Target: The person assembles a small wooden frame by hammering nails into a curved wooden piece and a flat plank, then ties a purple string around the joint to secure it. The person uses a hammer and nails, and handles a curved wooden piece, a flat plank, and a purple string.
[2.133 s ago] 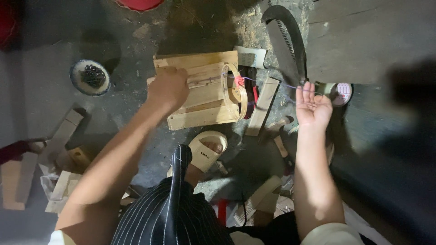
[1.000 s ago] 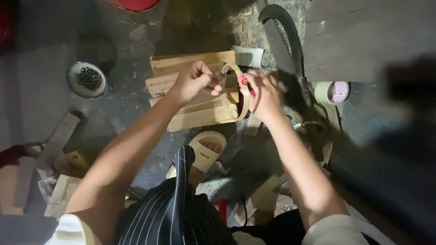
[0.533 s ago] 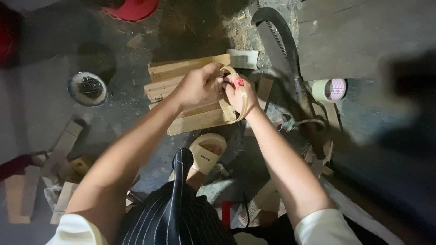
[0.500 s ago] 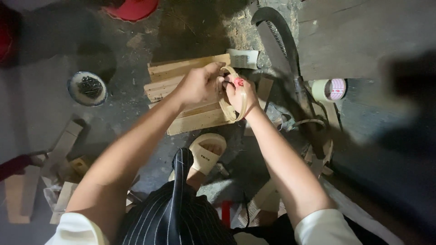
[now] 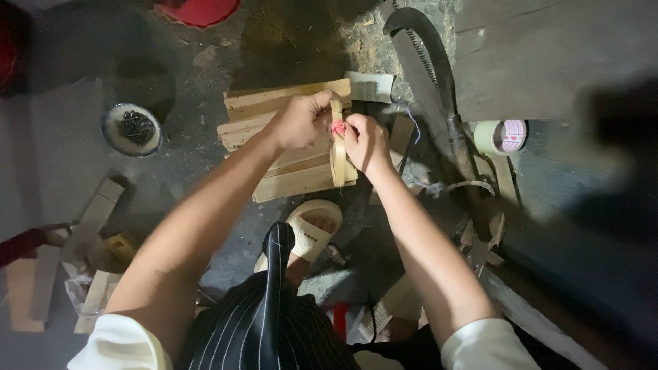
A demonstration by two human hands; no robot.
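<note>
A single head-worn camera looks almost straight down from above the person's own body, close enough that both forearms run up from the lower edge to meet just above the frame's centre. The striped garment (image 5: 274,329) fills the bottom middle; the dark floor (image 5: 82,82) spreads to every edge. There is no second view to compare.

white tape roll (image 5: 501,136), pink printed core

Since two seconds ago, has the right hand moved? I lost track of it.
Yes. The right hand went from open beside the saw leftward to the bamboo strip on the wood block.
</note>
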